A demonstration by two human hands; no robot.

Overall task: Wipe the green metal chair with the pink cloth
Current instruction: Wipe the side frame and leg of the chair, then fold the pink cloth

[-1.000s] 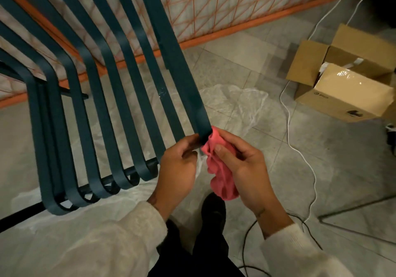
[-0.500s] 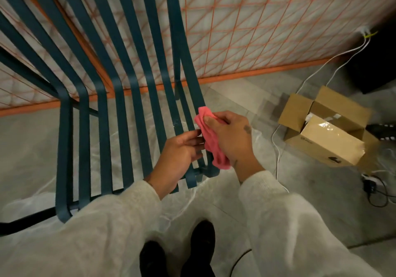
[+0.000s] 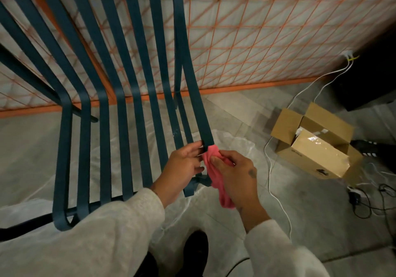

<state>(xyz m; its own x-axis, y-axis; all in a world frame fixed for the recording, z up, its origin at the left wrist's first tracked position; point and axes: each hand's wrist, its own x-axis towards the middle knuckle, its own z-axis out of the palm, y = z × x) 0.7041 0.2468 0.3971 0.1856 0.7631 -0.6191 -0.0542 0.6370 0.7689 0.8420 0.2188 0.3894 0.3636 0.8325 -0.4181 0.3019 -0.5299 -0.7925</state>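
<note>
1. Cloth first: the pink cloth was bunched around the outermost slat of the green metal chair, near the slat's lower front end, and its loose tail hung down past the wrist.
2. The right hand pinched the cloth, fingers and thumb curled over the wad and pressing it onto the slat.
3. The left hand lay against the same slat's left edge, just beside the cloth. Whether its fingers wrapped behind the metal was hidden, so I could not tell if it was gripping or only steadying.
4. Handling, as a judgement: the cloth looked soft, light and limp. It would fold around the narrow slat easily but could slip off the edge unless kept folded over both faces.
5. The painted slats looked stiff and smooth, so the cloth should slide freely. A thin slat might flex, so bracing it close to the cloth seemed sensible.
6. The best hold appeared to be a pinch around the slat through the cloth, drawn along its length.
7. A cardboard box sat well apart on the floor to the right.
</note>
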